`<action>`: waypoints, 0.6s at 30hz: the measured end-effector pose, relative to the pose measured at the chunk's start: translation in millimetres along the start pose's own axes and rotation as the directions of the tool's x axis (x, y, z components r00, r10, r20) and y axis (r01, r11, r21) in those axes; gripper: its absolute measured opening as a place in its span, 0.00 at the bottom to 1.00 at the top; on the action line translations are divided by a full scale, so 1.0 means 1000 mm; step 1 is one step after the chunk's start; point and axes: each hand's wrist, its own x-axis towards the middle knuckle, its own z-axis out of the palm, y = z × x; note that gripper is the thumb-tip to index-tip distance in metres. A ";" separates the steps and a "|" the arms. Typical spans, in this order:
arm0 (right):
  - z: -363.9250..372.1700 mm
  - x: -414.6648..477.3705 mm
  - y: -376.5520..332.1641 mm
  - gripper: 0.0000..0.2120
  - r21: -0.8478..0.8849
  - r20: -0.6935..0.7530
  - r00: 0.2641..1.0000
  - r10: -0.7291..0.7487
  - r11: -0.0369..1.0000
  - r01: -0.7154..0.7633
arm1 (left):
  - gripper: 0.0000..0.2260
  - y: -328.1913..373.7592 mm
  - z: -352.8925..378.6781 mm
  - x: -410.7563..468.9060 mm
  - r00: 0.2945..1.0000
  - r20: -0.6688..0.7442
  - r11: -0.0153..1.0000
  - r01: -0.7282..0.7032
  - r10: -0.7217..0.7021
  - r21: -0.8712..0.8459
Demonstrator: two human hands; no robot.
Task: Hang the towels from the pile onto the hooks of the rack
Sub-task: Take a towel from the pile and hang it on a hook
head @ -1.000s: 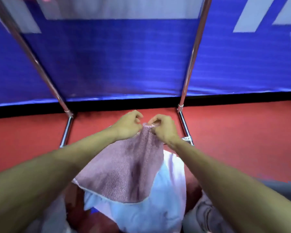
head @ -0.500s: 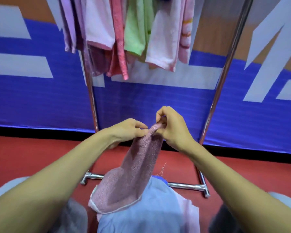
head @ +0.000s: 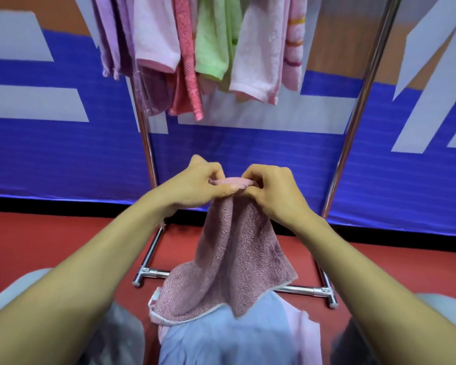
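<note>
My arms, from sleeve to hand.
Pale grey-blue short sleeves end above the elbows: left sleeve (head: 15,288) at 8 o'clock, right sleeve (head: 444,306) at 4 o'clock. Below them my left forearm (head: 90,280), right forearm (head: 366,272), left hand (head: 195,187) and right hand (head: 275,194) are bare.
</note>
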 end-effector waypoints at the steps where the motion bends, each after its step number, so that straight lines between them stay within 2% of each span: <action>1: -0.002 -0.001 0.002 0.03 -0.001 0.017 1.000 0.011 1.000 -0.011 | 0.13 0.003 0.001 -0.001 1.000 -0.012 0.999 -0.009 0.008 -0.047; 4: -0.005 -0.006 0.006 0.08 -0.021 0.121 0.992 0.027 0.999 -0.025 | 0.13 0.009 0.001 -0.002 1.000 -0.019 0.962 -0.012 0.007 -0.271; 6: -0.004 -0.009 0.007 0.10 -0.041 0.175 0.984 0.031 0.999 -0.024 | 0.13 0.009 0.004 -0.002 0.999 -0.033 0.939 -0.020 0.009 -0.344; 10: -0.001 -0.013 0.013 0.13 -0.113 0.253 0.963 0.098 0.991 -0.071 | 0.12 0.011 0.008 0.002 0.980 -0.185 0.853 -0.032 -0.076 -0.521; 12: 0.001 -0.015 0.018 0.11 -0.156 0.316 0.939 0.136 0.984 -0.090 | 0.13 0.013 0.005 0.005 0.956 -0.247 0.716 -0.060 -0.160 -0.696; 14: 0.003 -0.018 0.023 0.12 -0.231 0.378 0.906 0.189 0.967 -0.105 | 0.11 0.009 -0.003 0.010 0.919 -0.255 0.449 -0.100 -0.299 -0.888; 16: 0.004 -0.020 0.029 0.11 -0.321 0.402 0.883 0.243 0.940 -0.113 | 0.07 -0.004 -0.013 0.017 0.858 -0.203 0.191 -0.126 -0.472 -0.973; 18: 0.003 -0.022 0.033 0.16 -0.402 0.390 0.860 0.330 0.901 -0.163 | 0.09 -0.019 -0.019 0.021 0.785 -0.169 0.094 -0.141 -0.595 -0.986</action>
